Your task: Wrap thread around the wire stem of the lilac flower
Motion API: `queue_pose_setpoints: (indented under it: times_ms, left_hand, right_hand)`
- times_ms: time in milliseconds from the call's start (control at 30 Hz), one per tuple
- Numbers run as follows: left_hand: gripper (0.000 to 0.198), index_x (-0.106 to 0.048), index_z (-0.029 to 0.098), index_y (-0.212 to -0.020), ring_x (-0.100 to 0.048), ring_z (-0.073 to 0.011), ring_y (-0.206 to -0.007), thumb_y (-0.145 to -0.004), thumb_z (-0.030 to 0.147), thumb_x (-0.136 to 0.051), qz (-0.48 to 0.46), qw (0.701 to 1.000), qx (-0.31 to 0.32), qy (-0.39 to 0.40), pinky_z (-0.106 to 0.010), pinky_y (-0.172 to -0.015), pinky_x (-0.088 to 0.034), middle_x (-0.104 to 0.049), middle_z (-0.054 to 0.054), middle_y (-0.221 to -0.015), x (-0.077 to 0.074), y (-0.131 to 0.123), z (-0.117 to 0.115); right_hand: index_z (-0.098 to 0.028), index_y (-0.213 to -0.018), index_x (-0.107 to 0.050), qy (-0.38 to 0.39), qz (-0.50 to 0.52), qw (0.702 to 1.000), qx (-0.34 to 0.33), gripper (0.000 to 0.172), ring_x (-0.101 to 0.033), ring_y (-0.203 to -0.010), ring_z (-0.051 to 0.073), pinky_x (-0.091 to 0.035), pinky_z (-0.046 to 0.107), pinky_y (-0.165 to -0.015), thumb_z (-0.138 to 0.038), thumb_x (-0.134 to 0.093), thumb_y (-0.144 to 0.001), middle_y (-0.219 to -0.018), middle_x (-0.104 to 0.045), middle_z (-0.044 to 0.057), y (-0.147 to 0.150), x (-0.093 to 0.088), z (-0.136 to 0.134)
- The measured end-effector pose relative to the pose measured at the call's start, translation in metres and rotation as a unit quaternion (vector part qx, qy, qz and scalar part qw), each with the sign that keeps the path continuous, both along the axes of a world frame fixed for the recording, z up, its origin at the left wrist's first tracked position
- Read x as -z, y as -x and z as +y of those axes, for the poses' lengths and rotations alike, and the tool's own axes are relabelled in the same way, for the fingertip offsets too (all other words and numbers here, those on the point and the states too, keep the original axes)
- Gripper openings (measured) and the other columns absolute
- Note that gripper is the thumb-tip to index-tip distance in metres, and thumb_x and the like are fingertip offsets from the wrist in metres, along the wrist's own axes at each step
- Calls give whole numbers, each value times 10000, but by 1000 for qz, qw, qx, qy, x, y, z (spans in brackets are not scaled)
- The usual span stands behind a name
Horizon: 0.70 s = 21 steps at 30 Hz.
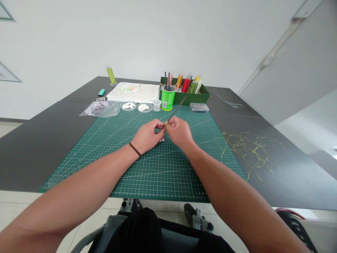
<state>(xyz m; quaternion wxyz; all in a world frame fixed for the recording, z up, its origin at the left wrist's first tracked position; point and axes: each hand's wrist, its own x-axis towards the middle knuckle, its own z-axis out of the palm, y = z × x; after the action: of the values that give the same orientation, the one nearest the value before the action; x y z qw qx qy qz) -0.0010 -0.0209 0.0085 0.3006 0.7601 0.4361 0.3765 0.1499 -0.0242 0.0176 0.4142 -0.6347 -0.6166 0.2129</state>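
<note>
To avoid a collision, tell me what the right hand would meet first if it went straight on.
The left hand comes first. The right hand, holding the slim dark tool, points inward toward it. The left hand's fingers sit just ahead, very close, though depth is hard to judge from this view.

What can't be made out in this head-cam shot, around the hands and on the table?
Head view only:
- rod: lower end hidden by the right hand and left hand
- white piece: mostly hidden by the left hand
- dishes: contents too small to identify
- sheet: markings too small to read
- box: lower contents hidden by its front wall and the cup
</note>
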Motion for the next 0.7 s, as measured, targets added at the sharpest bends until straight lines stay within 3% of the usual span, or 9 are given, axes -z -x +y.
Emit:
queue_pose_setpoints:
  times_ms: [367, 700]
  left_hand:
    - [124, -674, 220, -955, -715, -159, -665, -932, 243, -554, 26, 1000, -6, 9, -301, -717, -523, -752, 10, -757, -2, 1, 1]
    - [115, -706, 193, -921, -685, -134, -643, -909, 266, -618, -3, 999, -15, 44, -282, -682, -515, -761, -4, -797, -2, 1, 2]
  right_hand:
    - [-224, -686, -570, -9, -10, 1000, 9, 113, -458, -559, 139, -344, 301, -606, -229, -599, -795, -564, -512, -49, 1, 2, 0]
    - [-219, -684, -571, -14, -24, 999, 19, 115, -469, -580, 136, -341, 294, -614, -228, -606, -793, -585, -529, -43, 2, 2, -1]
